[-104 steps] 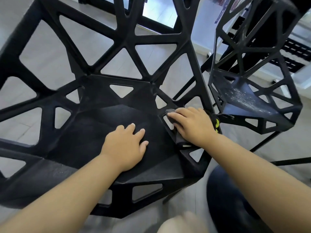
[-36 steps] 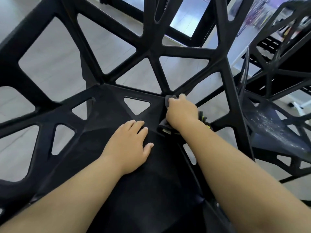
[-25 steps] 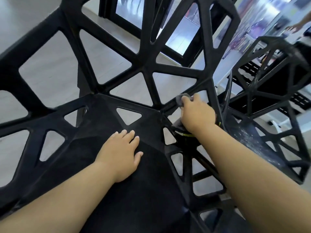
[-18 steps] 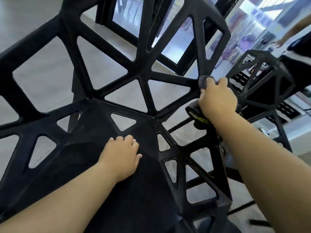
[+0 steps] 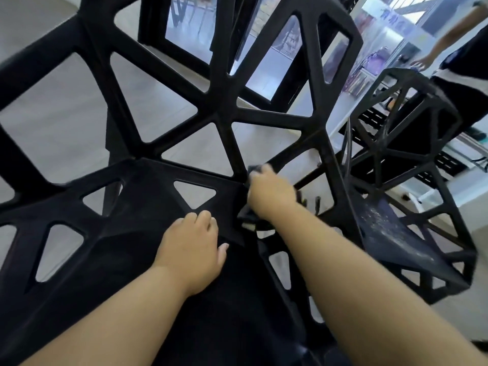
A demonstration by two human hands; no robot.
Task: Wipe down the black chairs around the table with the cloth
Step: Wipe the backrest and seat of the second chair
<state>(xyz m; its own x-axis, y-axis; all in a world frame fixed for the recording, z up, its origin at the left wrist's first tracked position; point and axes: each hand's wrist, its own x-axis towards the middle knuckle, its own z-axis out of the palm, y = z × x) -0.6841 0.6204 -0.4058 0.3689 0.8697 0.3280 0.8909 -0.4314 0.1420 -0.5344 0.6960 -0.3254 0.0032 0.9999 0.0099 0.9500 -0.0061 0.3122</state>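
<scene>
- Cloth position: a dark grey bunched cloth [image 5: 247, 217] is gripped under the right hand [image 5: 273, 196]. It is pressed at the rear right corner of the seat of the near black openwork plastic chair [image 5: 132, 233], where a slanting black backrest strut [image 5: 295, 151] meets the seat.
- The fingers of the right hand are curled over the cloth. That area is blurred, so no finer detail of the grip can be told.
- The left hand [image 5: 190, 249] is laid flat on the seat with its fingers together and relaxed, just beside the right hand and nearer the body. Nothing is held by it.
- The strut's long axis runs up and to the right, away from the cloth. A stroke along it is judged to be the work in hand, and the right hand is the nearer one.
- A second black openwork chair [image 5: 390, 233] stands to the right, apart from both hands. Pale dusty marks are seen on its seat, so it is judged not yet wiped.
- No container is seen.
</scene>
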